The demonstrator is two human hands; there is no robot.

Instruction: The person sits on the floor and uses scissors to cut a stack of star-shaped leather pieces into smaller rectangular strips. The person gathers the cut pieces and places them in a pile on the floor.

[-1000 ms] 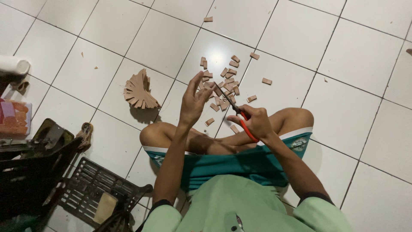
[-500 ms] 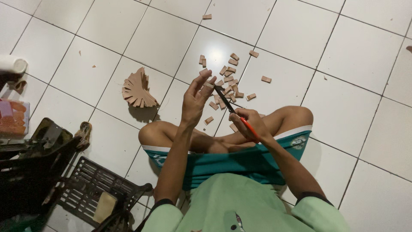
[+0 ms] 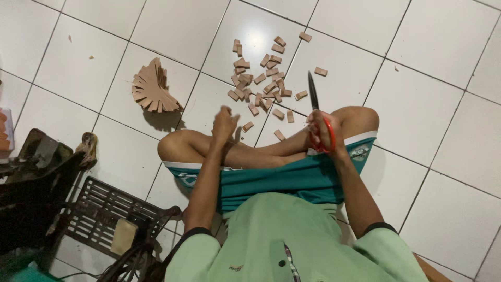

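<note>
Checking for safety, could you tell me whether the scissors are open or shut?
Shut: the scissors in the right hand show a single dark blade line pointing up.

Left hand (image 3: 224,124) loosely curled, fingers empty, forearm reaching down over the crossed shins — right hand (image 3: 323,133) apart from it, fingers closed through red scissor handles, wrist raised.

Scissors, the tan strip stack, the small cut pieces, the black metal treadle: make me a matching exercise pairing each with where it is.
Things:
1. scissors
2. fanned stack of tan strips
3. small tan cut pieces
4. black metal treadle

Places:
A. scattered on the tiles ahead of the knees
B. lower left, beside the left thigh
C. in the right hand, blades up
D. on the tiles, upper left

Pairs: 1-C, 2-D, 3-A, 4-B
</note>
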